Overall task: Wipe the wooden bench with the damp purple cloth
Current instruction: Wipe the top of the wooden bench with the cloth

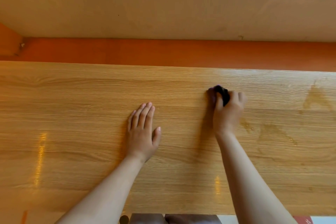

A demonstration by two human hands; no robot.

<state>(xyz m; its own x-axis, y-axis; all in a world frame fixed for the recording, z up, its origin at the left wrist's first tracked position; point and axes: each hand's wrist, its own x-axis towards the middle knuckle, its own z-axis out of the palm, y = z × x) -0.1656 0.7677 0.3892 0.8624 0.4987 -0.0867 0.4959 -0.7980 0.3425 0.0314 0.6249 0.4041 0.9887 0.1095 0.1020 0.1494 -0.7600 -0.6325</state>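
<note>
I see a big wooden counter (72, 114) filling most of the view, with an orange strip (163, 52) and a pale wall (163, 2) behind it. Wet marks (316, 96) shine on the right part of the wood. My left hand (141, 132) lies flat on the counter, fingers straight and close together. My right hand (228, 112) is curled around the purple cloth (219, 92), pressing it on the wood near the far edge.
</note>
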